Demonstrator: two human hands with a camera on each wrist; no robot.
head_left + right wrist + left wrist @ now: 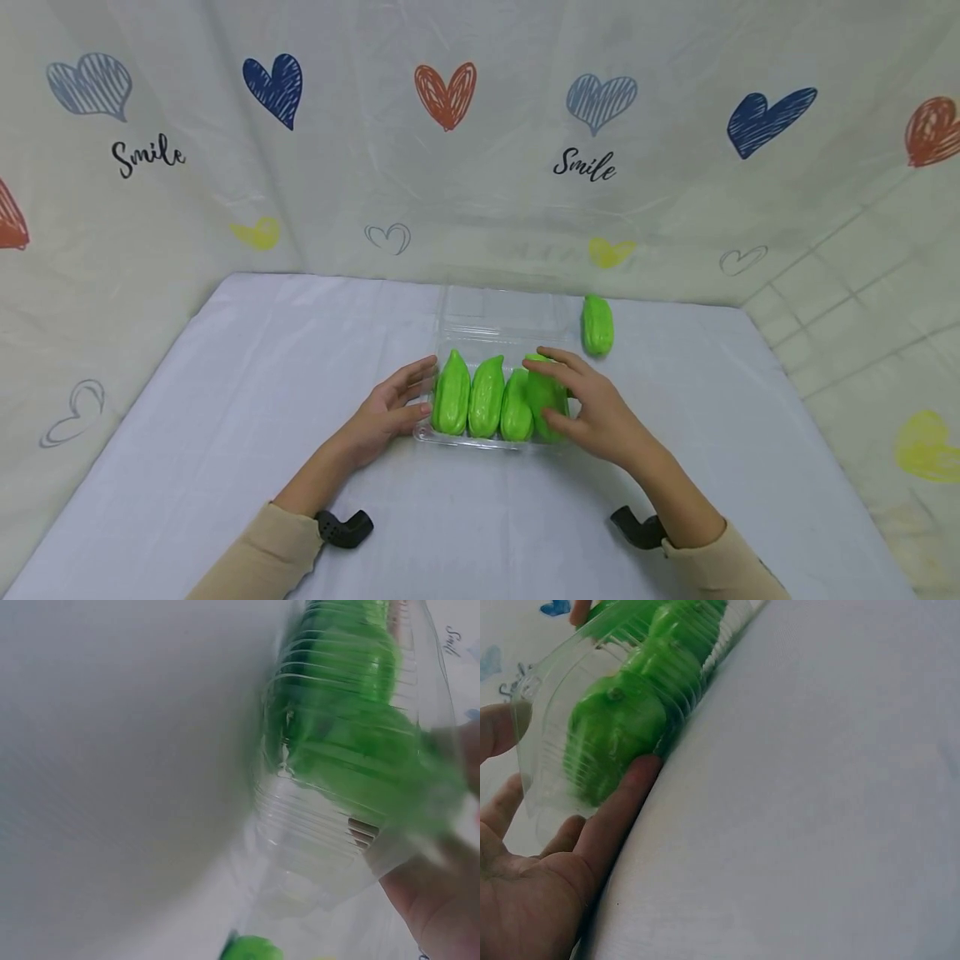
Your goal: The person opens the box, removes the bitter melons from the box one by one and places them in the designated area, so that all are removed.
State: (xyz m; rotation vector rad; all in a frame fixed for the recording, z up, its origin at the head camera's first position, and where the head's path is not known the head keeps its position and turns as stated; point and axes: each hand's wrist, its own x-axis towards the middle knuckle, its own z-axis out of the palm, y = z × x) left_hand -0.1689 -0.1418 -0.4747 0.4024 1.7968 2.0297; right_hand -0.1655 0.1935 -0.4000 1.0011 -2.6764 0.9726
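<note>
In the head view a clear plastic clamshell box [495,445] lies with its lid raised at the back. Three ridged green gourd-like vegetables [452,396] lie side by side in it, stems pointing away. My right hand [592,408] grips a fourth green gourd [551,396] at the box's right end, fingers over its far part and thumb on its near side. In the right wrist view this gourd [360,757] is tilted and blurred behind the clear wall. My left hand [386,417] rests its extended fingers against the box's left side; its fingers [619,802] touch the clear wall.
Another green gourd [597,325] lies on the white cloth behind the box, to the right of its lid [502,308]. The white-covered table [315,350] meets a backdrop [495,200] printed with hearts. Black wrist devices [345,529] sit below both hands.
</note>
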